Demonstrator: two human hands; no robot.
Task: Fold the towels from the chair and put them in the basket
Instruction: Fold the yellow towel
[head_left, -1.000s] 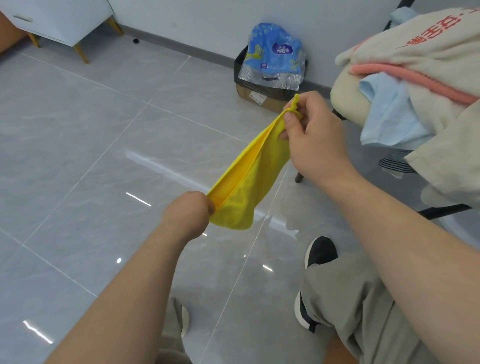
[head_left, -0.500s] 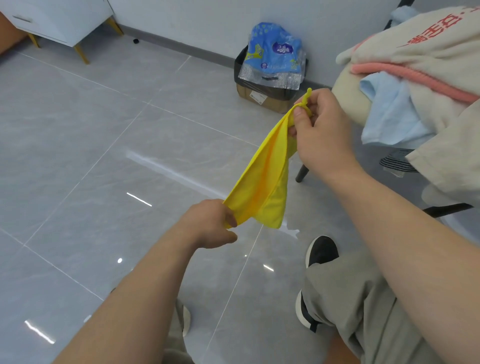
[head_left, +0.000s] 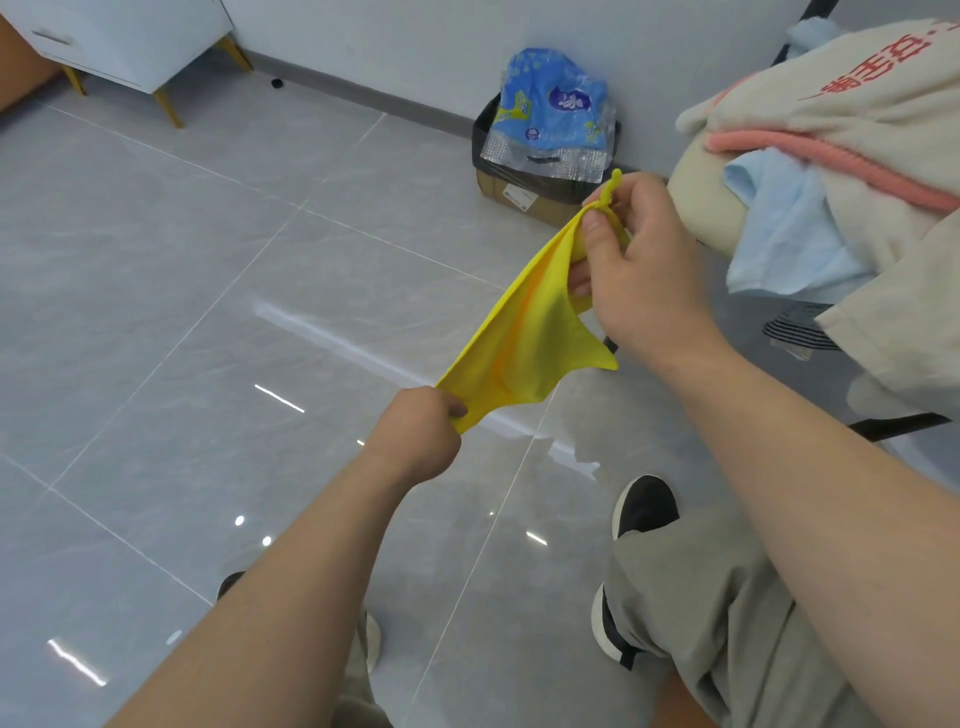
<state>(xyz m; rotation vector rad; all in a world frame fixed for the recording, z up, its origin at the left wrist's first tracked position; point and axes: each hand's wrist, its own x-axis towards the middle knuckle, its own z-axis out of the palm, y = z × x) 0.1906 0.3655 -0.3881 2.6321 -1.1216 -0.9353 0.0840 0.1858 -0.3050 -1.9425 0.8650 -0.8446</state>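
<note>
A small yellow towel (head_left: 524, 348) is stretched in the air between my two hands, above the floor. My left hand (head_left: 415, 434) grips its lower corner in a fist. My right hand (head_left: 641, 267) pinches the upper corner, where a small yellow loop sticks up above the thumb. At the right, the chair (head_left: 698, 218) is heaped with more towels: a light blue one (head_left: 784, 228), a pink one (head_left: 831, 161) and a cream one with red print (head_left: 857, 88). No basket is in view.
Grey glossy floor tiles (head_left: 208, 291) spread left and ahead. A cardboard box (head_left: 524, 189) holding a blue plastic pack (head_left: 550, 111) stands against the wall. A white cabinet on gold legs (head_left: 130, 47) is at the far left. My knees and dark shoes are below.
My left hand has moved right and a little lower with its corner. The right hand has shifted slightly right, and the towel now hangs more bunched between them.
</note>
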